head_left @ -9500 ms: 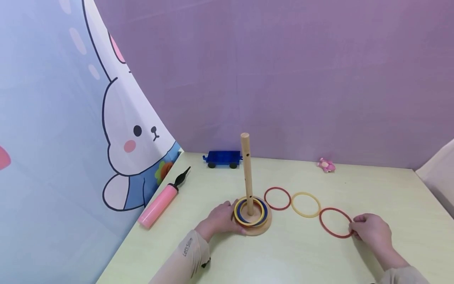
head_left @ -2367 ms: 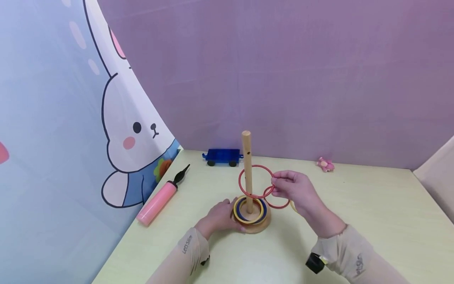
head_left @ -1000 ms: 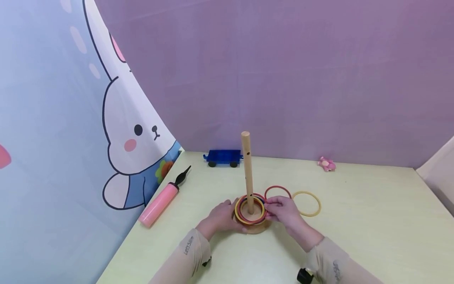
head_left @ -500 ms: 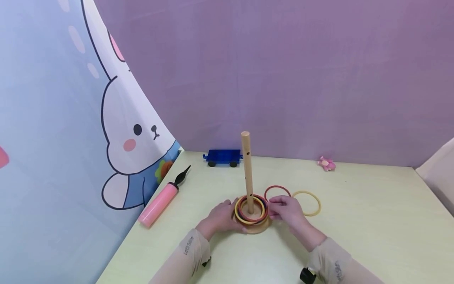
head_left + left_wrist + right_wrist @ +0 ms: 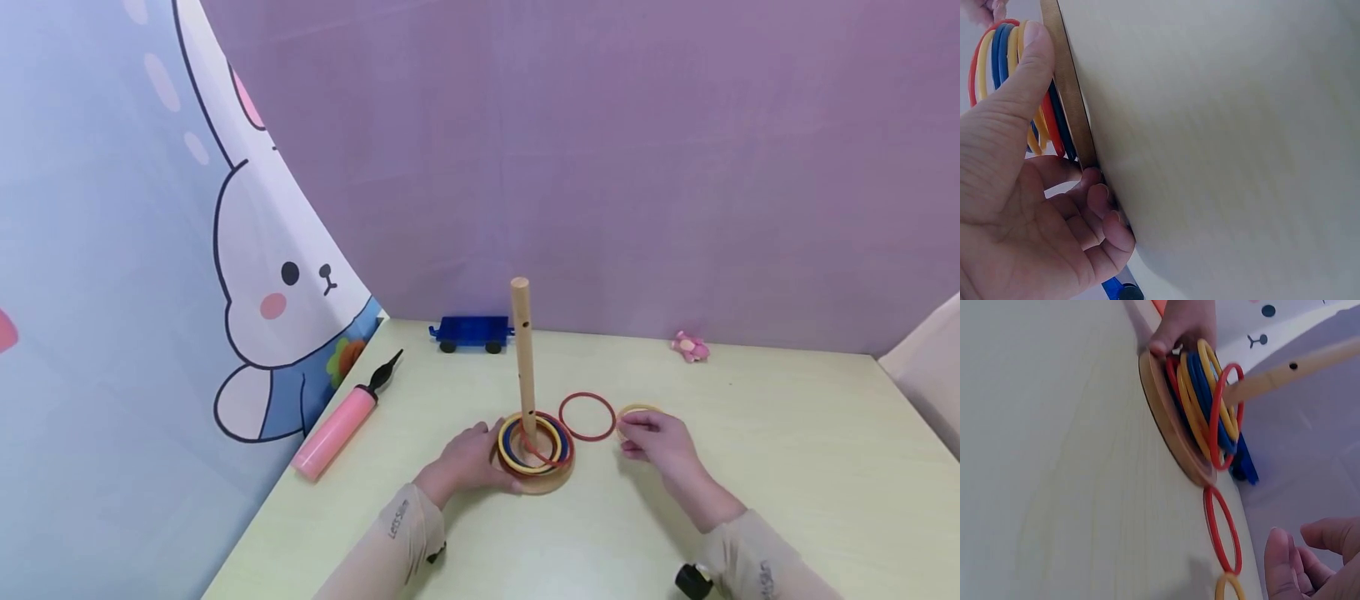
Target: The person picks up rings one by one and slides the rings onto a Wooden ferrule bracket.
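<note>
My left hand grips the round base of a wooden ring-toss stand, thumb over the rings' edge, fingertips curled at the base. Its peg rises upright through several stacked yellow, blue and red rings. On top, a red ring leans tilted around the peg. Right of the stand a red ring lies flat, and beyond it a yellow ring. My right hand hovers over the yellow ring, partly covering it; the right wrist view shows thumb and fingers apart with nothing between them.
A pink hand pump with a black nozzle lies at the left. Along the back edge stand a blue toy wagon, behind the peg, and a small pink toy animal farther right. A purple cloth hangs behind the table.
My right hand lifted a red ring from the right, brought it over the peg and released it on the stack. It then moved right to the yellow ring. The left hand stayed at the base.
</note>
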`<state>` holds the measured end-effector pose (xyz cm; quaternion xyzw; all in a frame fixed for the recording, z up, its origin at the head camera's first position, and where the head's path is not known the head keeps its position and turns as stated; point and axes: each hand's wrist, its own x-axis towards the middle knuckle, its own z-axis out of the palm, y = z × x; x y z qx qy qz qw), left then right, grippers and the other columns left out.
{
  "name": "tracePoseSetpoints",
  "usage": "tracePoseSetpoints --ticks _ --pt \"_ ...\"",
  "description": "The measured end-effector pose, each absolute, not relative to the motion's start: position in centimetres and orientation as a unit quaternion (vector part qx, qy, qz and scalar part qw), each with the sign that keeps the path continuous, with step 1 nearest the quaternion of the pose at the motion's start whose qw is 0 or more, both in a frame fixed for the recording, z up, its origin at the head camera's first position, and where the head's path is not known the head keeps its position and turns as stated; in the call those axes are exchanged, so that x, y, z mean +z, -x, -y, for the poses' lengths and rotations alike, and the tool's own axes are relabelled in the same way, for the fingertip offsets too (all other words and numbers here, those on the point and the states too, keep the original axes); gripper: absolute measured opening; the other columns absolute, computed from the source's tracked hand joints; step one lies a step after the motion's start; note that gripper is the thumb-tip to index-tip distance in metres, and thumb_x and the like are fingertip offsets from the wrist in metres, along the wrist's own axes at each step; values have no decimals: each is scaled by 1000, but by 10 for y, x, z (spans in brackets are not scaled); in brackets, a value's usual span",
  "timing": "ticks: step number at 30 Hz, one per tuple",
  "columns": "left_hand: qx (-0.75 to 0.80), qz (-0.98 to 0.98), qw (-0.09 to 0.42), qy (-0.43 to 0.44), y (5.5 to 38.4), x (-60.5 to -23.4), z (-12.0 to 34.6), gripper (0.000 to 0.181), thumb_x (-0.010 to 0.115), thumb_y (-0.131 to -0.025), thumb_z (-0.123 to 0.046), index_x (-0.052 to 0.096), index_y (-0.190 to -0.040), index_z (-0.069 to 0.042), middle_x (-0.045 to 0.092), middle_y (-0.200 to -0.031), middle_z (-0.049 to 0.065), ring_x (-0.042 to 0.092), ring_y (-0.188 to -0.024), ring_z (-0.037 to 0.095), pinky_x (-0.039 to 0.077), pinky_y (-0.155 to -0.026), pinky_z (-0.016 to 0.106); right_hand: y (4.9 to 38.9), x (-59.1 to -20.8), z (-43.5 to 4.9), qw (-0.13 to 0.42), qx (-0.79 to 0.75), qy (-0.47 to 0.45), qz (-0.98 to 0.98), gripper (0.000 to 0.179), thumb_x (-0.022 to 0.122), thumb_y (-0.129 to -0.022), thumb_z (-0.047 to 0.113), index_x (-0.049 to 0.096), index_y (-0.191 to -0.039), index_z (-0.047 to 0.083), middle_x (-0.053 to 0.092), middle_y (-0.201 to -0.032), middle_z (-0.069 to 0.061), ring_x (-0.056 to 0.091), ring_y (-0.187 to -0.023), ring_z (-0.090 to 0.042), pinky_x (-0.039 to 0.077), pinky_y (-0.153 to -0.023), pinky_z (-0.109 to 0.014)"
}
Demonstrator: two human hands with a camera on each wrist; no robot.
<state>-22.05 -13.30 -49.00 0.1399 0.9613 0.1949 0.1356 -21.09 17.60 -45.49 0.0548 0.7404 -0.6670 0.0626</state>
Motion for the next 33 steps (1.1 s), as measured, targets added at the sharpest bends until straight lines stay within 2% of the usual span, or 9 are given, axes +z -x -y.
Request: tracePoseSetpoints --ticks 9,13,20,33 --pt "188 -962 134 -144 221 -486 133 117 81 -61 -67 30 -154 -17 55 -122 10 54 -105 23 46 -93 43 214 -460 -215 50 -644 -82 -759 38 62 -94 4 50 -122 -19 67 -86 -5 66 -71 -16 58 -68 -29" --pt "187 -962 130 -147 221 -487 133 117 81 -61 -67 32 -154 -15 55 -124 12 55 -107 25 46 -94 44 214 -463 -226 44 -628 -91 -772 40 62 -95 6 50 -123 -19 67 -87 -5 66 -70 -15 58 -68 -30" --pt "181 -964 132 -143 221 -494 133 117 80 -61 -69 31 -154 -17 55 -126 12 55 -109 26 45 -95 45 213 -470 -238 33 -592 -111 -798 38 62 -93 6 52 -120 -19 68 -82 -8 66 -65 -14 57 -62 -29" --pt "182 -964 132 -139 222 -494 132 117 79 -60 -71 31 -154 -19 56 -124 9 55 -107 23 46 -95 44 216 -479 -249 31 -559 -141 -816 39 64 -91 7 52 -120 -16 66 -79 -3 65 -62 -14 56 -58 -28"
